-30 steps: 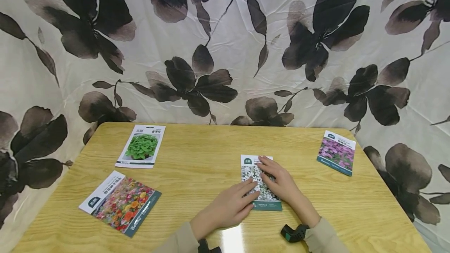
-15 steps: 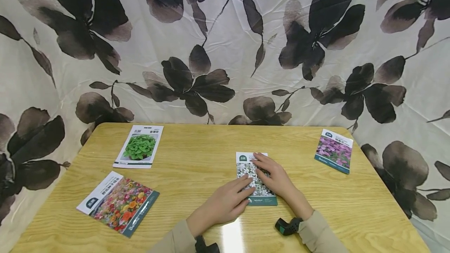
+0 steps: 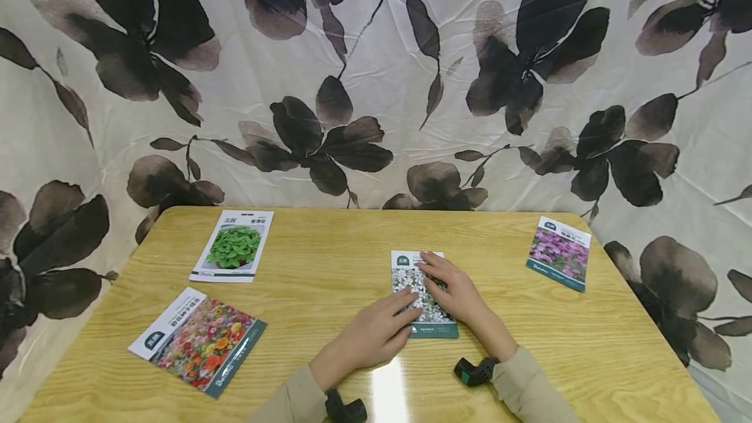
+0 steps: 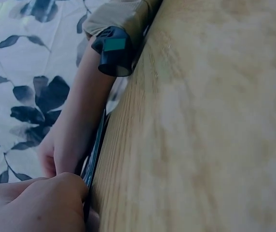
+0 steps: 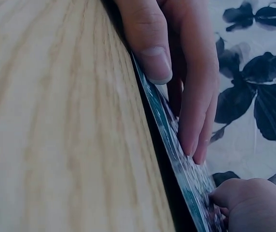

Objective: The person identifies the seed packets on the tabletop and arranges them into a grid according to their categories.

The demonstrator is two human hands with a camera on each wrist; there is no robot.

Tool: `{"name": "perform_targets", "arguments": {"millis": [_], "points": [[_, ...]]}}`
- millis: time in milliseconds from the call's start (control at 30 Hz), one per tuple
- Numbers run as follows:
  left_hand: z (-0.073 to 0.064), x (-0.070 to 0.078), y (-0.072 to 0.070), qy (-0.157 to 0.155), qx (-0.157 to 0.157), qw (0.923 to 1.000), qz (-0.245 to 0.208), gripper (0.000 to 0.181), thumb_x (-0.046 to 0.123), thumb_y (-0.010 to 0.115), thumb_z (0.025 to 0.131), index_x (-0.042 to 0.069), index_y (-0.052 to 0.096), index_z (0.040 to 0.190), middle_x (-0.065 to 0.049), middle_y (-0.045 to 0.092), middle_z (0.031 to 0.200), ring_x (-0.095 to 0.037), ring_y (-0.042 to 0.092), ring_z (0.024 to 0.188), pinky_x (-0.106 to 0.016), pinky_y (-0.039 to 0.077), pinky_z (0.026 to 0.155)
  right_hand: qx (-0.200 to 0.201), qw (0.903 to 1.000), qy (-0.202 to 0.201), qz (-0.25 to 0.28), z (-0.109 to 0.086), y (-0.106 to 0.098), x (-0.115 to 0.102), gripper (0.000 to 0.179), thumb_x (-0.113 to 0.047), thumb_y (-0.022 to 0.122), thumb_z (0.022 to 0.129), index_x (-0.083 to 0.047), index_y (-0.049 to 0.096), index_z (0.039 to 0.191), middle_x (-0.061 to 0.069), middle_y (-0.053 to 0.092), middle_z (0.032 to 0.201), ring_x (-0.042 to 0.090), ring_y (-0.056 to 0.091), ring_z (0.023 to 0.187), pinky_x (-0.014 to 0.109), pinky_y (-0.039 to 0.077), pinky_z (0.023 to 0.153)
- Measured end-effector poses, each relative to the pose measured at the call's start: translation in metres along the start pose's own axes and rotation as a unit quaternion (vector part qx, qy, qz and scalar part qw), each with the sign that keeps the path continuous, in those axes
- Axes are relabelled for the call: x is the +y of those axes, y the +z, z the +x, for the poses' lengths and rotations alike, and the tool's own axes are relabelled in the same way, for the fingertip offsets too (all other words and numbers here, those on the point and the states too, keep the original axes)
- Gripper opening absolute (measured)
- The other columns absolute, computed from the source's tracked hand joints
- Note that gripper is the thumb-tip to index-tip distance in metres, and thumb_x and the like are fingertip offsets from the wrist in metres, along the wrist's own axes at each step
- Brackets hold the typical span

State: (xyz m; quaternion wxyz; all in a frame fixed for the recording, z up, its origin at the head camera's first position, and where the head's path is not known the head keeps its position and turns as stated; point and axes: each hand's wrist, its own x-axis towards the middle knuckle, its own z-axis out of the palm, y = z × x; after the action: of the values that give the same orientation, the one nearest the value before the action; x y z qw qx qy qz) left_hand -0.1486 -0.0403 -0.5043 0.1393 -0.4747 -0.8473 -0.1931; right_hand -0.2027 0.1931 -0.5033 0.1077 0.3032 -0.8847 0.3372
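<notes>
L hand (image 3: 376, 329) & R hand (image 3: 456, 287), fingers loosely outstretched, rest on white-flower pkt (image 3: 433, 313) at lower ctr of frame, w/ purple-flower pkt (image 3: 559, 253) at mid-right.

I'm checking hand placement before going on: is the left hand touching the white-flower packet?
Touching. The right wrist view shows fingertips of the left hand meeting the printed face of the white-flower packet, with no visible gap.

- white-flower packet (image 3: 433, 314): partly hidden under the left grip (image 3: 376, 331) and right grip (image 3: 454, 289)
- purple-flower packet (image 3: 559, 256): small print too tiny to read
- desk (image 3: 329, 247): near edge cut off in the head view, grain blurred in the left wrist view
</notes>
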Motion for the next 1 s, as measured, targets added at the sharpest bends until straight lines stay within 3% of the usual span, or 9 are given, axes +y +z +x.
{"name": "perform_targets", "arguments": {"millis": [367, 700, 1000], "points": [[0.0, -0.01, -0.001, -0.007, 0.008, 0.9999, -0.004, 0.036, 0.019, 0.058, 0.099, 0.008, 0.063, 0.133, -0.016, 0.052, 0.144, -0.031, 0.045, 0.137, -0.041, 0.041, 0.109, -0.01, 0.9995, 0.025, 0.014, 0.011, 0.005, 0.002, 0.037, -0.013, 0.061, 0.098, -0.003, 0.063, 0.134, 0.012, 0.05, 0.147, 0.03, 0.042, 0.139, 0.052, 0.037, 0.11], [0.0, -0.017, -0.003, -0.007, 0.019, 0.9997, -0.01, 0.035, 0.017, 0.059, 0.098, 0.006, 0.064, 0.131, -0.017, 0.052, 0.143, -0.032, 0.046, 0.136, -0.042, 0.041, 0.109, -0.002, 0.9997, 0.021, 0.009, 0.019, 0.008, 0.002, 0.037, -0.011, 0.064, 0.096, -0.002, 0.063, 0.132, 0.013, 0.052, 0.145, 0.032, 0.044, 0.137, 0.053, 0.038, 0.109], [-0.001, -0.024, -0.007, -0.027, 0.024, 0.9993, -0.014, 0.035, 0.016, 0.06, 0.098, 0.007, 0.064, 0.131, -0.016, 0.053, 0.143, -0.031, 0.046, 0.136, -0.042, 0.041, 0.11, -0.01, 0.9997, 0.021, 0.012, 0.032, 0.012, 0.001, 0.038, -0.013, 0.063, 0.097, -0.003, 0.063, 0.133, 0.014, 0.052, 0.145, 0.033, 0.044, 0.137, 0.052, 0.035, 0.111]]}}
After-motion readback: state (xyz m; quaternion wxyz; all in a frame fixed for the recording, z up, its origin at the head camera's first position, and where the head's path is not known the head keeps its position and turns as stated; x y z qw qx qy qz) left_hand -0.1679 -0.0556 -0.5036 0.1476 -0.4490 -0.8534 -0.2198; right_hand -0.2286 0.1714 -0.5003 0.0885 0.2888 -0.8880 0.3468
